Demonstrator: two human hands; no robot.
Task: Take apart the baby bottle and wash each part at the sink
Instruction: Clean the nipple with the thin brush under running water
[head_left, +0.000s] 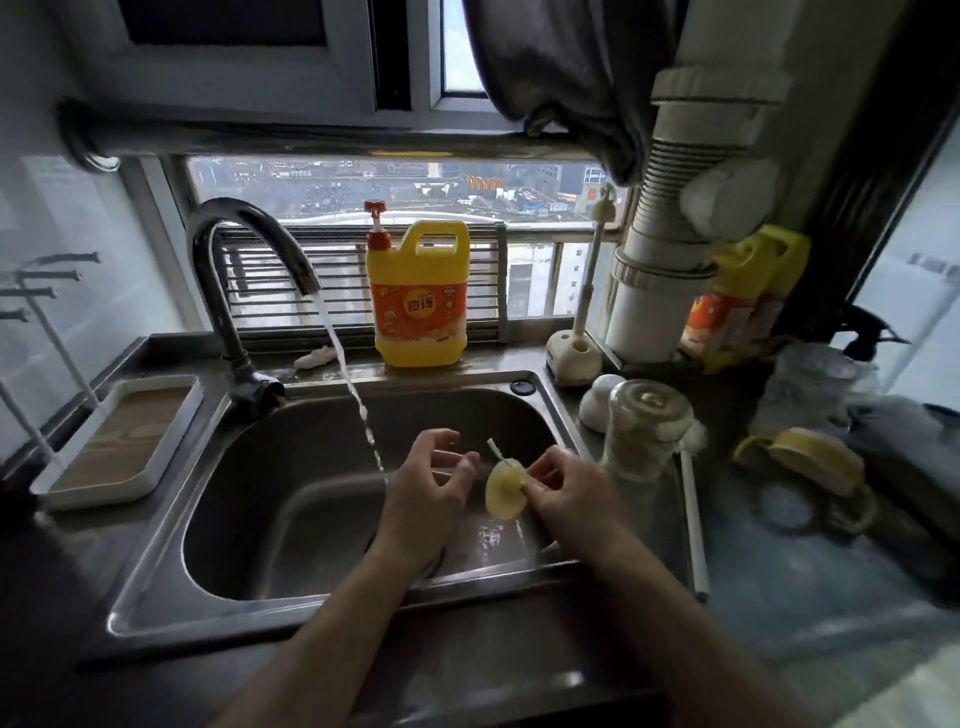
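Over the sink (270, 467), the right hand (566, 499) pinched a pale yellow, disc-like bottle part (504, 491) by its edge between thumb and fingertips. The left hand (426, 493) hovered just beside the part with its fingers loosely spread, holding nothing. Water ran from the faucet (244, 249) at the sink's back left corner into the basin beside the left hand, and the clear bottle body (644, 431) stood on the counter just right of the sink.

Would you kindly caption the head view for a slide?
Right hand pinches a yellowish bottle part over the sink; left hand hovers open beside the water stream.
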